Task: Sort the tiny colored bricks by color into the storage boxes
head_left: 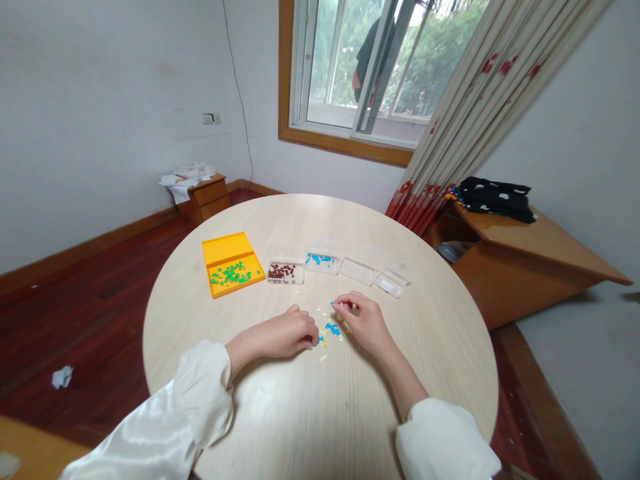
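My right hand (366, 321) is over the middle of the round table, its thumb and forefinger pinched on a small blue piece (333, 304). My left hand (289, 332) rests on the tabletop to the left, fingers curled down. Its fingertips are beside another blue piece (321, 340), and whatever they may hold is hidden. Between the hands lies a small loose heap of blue pieces (333, 329), mixed with yellow and pale ones. A pale strip (323, 358) lies nearer to me. The pieces look like tiny building bricks, too small to tell exactly.
Behind my hands stand an open yellow case (227, 248) with green pieces, a clear box (285, 281) with brown pieces and one (321, 268) with blue pieces. Two more clear boxes, the larger (357, 270) and the smaller (391, 284), are to the right. A person (373, 57) shows outside the window.
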Motion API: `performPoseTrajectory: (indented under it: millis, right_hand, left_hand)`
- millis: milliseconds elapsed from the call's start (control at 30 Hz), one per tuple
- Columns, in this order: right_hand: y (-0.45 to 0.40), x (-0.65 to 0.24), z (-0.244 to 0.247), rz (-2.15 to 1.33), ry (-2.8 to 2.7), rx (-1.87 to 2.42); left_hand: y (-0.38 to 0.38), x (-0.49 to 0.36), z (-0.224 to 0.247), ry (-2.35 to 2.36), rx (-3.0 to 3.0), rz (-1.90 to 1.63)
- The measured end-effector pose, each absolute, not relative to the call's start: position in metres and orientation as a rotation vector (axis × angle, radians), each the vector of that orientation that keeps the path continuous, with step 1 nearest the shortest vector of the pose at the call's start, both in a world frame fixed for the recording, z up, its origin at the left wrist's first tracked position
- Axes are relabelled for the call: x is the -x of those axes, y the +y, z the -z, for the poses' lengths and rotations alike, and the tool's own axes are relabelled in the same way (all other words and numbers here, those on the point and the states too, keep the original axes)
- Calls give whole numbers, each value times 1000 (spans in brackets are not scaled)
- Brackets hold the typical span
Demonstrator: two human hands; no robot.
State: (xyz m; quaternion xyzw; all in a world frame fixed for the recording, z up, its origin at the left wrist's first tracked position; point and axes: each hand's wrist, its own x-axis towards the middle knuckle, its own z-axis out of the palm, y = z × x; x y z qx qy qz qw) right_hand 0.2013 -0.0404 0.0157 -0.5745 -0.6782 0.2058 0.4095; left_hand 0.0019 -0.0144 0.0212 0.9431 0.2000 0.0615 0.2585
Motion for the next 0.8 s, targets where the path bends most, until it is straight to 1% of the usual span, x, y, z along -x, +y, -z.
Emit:
performPoseTrajectory:
  millis: [600,800]
  right_hand:
    - [-38,-201,-14,-523,-1598,1434]
    - [-38,-201,-12,-535,-1587,1433]
  left_hand:
    - [-11,-2,-18,539,-2483,-205]
    - [-11,-1,-24,572,-2409,-241]
